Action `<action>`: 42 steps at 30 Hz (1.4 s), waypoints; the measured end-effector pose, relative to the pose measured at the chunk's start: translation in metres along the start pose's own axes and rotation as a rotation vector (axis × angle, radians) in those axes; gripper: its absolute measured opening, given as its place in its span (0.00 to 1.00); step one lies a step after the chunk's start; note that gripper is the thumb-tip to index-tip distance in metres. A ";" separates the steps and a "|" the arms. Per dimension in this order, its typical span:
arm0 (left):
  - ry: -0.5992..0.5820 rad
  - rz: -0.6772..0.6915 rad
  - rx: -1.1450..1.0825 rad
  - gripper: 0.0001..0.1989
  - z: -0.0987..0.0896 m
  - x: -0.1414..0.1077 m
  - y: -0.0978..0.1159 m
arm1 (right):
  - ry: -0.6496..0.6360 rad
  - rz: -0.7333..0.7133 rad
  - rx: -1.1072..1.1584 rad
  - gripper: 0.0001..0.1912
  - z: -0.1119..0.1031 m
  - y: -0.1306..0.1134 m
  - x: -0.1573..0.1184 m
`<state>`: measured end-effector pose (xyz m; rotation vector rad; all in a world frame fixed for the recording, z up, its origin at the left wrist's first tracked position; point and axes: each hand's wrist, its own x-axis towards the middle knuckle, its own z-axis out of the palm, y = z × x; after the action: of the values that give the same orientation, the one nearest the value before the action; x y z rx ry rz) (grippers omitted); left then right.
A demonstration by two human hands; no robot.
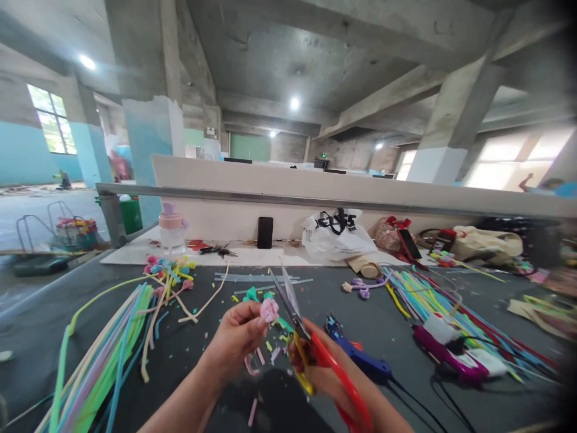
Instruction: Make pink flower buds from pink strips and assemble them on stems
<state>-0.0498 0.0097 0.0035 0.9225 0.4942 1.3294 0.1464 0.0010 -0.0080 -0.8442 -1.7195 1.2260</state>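
Observation:
In my left hand [237, 334], a small crumpled pink flower [269, 310] is pinched between thumb and fingertips. My right hand [329, 367] grips a pair of scissors [292, 304] with red and yellow handles. The blades stand apart and point up and away, just right of the flower and seemingly not touching it. Below and around both hands lie cut scraps [260, 356] in pink, yellow and green. Close to my right hand rests a blue glue gun [360, 355] with a black cord.
Long coloured strips [106, 355] fan out at the left, beside small finished-looking flowers [174, 273]. More strips [419, 294] lie right, near a purple power strip [446, 355]. A phone [265, 233], a bottle [172, 231] and a white plastic bag [336, 234] stand along the back partition [279, 210].

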 end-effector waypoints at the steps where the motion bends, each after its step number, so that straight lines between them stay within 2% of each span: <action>1: 0.038 0.030 0.011 0.10 0.000 0.001 0.000 | 0.061 -0.045 -0.076 0.35 0.001 0.002 -0.002; 3: 0.115 0.083 0.023 0.10 0.001 0.002 0.000 | 0.145 -0.140 -0.281 0.36 0.002 0.001 -0.008; 6: 0.180 0.124 0.038 0.10 0.002 0.000 -0.002 | 0.220 -0.143 -0.503 0.36 0.003 -0.009 -0.020; 13: 0.211 0.179 0.164 0.10 0.002 -0.003 -0.012 | 0.246 -0.180 -0.680 0.35 0.014 -0.022 -0.031; 22: 0.207 0.173 0.233 0.08 0.005 -0.006 -0.012 | 0.249 -0.158 -0.706 0.32 0.014 -0.022 -0.029; 31: 0.157 0.186 0.306 0.07 0.003 -0.007 -0.011 | 0.242 -0.217 -0.720 0.31 0.012 -0.023 -0.030; 38: 0.181 0.190 0.317 0.08 0.008 -0.010 -0.008 | 0.256 -0.259 -0.803 0.26 0.010 -0.014 -0.031; 42: 0.171 0.117 0.236 0.10 0.008 -0.009 -0.007 | 0.230 -0.292 -0.734 0.28 0.012 -0.015 -0.031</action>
<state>-0.0411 -0.0011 0.0006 1.0485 0.7512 1.4853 0.1479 -0.0346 -0.0035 -1.0465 -2.0238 0.2680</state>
